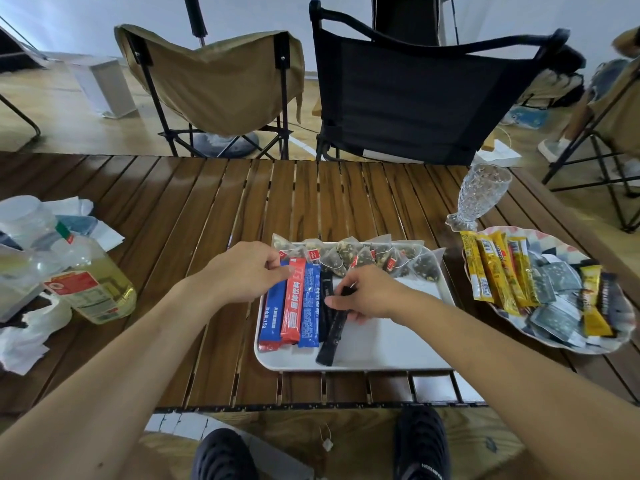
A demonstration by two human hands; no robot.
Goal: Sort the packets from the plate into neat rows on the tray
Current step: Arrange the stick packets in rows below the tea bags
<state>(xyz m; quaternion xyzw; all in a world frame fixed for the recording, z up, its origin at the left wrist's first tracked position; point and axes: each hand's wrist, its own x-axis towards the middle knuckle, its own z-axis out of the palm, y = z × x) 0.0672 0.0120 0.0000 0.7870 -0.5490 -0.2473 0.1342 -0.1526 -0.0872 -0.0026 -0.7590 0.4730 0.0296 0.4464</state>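
Right hand (369, 296) pinching a black stick (333, 332), thumb on top near its upper half, fingers curled beneath; stick slim, matte, tilted, lower end pointing toward the near edge of the tray (381, 355). Just left, touching or nearly so, another black stick (325, 299) lying straight. Left hand (247, 271) at the tray's far-left corner, fingertips narrowly closed on the top end of the red stick (293, 303). Red stick glossy, flanked by two blue sticks (273, 313), all side by side in a row along the left edge. Along the far edge, a row of pyramid tea bags (363, 258), sheer mesh with dark leaves inside and small red tags. Tray white, smooth, rectangular with rounded corners, right half bare. Right of the tray, well apart, a scalloped plate (623, 337) heaped with yellow sticks (495, 271), grey flat sachets (554, 292) and dark sticks. All on a slatted wood table (173, 220).
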